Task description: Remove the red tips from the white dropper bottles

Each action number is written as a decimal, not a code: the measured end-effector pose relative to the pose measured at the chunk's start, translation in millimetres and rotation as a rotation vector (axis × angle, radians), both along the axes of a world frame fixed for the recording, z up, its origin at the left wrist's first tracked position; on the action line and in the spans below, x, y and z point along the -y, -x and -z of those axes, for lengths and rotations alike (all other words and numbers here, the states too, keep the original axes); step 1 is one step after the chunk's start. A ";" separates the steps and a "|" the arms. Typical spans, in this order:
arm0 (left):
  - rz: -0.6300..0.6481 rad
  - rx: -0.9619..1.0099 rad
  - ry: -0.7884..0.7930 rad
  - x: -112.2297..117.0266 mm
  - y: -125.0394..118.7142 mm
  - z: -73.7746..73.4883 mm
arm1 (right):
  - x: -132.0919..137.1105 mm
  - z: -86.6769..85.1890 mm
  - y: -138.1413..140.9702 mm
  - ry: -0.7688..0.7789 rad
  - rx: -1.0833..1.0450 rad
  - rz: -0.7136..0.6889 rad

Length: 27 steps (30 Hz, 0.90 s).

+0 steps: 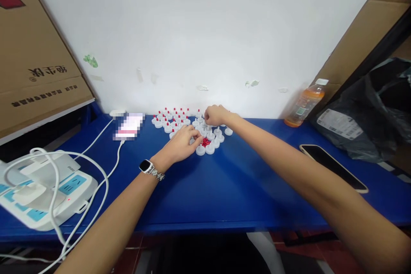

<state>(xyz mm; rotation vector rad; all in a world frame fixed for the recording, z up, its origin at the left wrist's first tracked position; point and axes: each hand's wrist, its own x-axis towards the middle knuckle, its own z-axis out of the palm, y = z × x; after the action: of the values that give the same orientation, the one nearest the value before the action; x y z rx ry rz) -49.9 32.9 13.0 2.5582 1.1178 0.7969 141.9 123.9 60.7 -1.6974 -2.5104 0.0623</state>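
White nozzle caps point(210, 150) with pointed spouts stand in a cluster on the blue table. Many toward the left and back carry small red tips point(176, 124); several around the middle and front have bare spouts. A little heap of loose red tips point(206, 141) lies among the front ones. Beside that heap is my left hand point(184, 142), thumb and forefinger pinched together; what is between them is too small to make out. My right hand point(218, 114) is closed in a pinch over the caps at the back, its fingertips partly hidden along with whatever they hold.
A white power strip point(69, 188) with looping cables and a lit phone point(130, 126) are at the left. To the right are a leaning orange drink bottle point(305, 103), a dark phone point(334, 167) and a black plastic bag point(362, 115). A white wall point(205, 43) rises behind the table point(231, 192).
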 end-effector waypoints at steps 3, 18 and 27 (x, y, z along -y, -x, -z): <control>-0.001 0.011 0.006 1.3 -0.1 -1.0 | -1.6 3.2 -3.8 0.057 -0.065 0.001; -0.034 0.015 -0.013 -0.6 -0.6 -3.8 | -3.1 11.6 -12.4 -0.093 -0.231 0.103; -0.168 0.023 -0.026 0.6 0.5 -3.0 | -50.0 22.6 30.2 -0.209 -0.089 0.296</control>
<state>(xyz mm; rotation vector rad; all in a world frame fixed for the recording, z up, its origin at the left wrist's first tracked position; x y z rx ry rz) -50.4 32.3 16.0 2.4939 1.3367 0.8830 111.7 173.9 38.0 -1.9064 -2.0950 -0.1411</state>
